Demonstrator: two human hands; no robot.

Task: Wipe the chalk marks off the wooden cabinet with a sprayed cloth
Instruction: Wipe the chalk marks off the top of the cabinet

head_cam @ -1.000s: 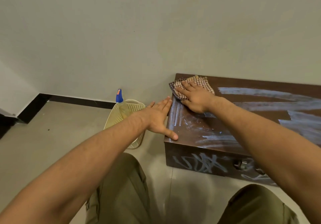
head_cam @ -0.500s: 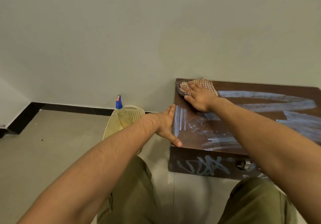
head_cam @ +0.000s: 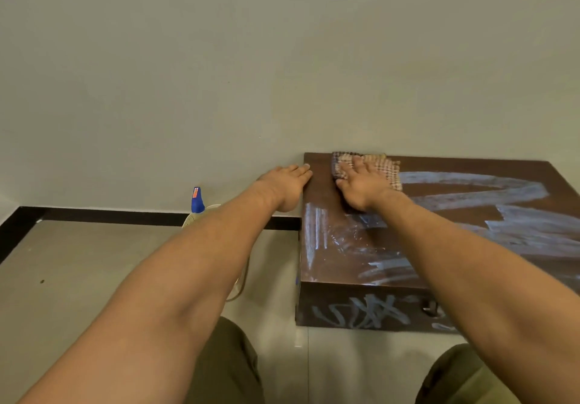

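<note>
A low dark wooden cabinet stands against the wall at the right. Broad white chalk marks cover its top, and more chalk scribbles run across its front. My right hand lies flat on a checked cloth, pressing it onto the top's far left corner. The cloth's near part is hidden under my fingers. My left hand rests open against the cabinet's left edge, fingers straight.
A spray bottle with a blue cap stands in a pale perforated basket on the tiled floor left of the cabinet, partly behind my left forearm. The wall runs close behind. My knees are at the bottom.
My right hand has pushed the cloth farther toward the wall corner. My left hand slid back along the cabinet's left edge. The head camera tilted upward.
</note>
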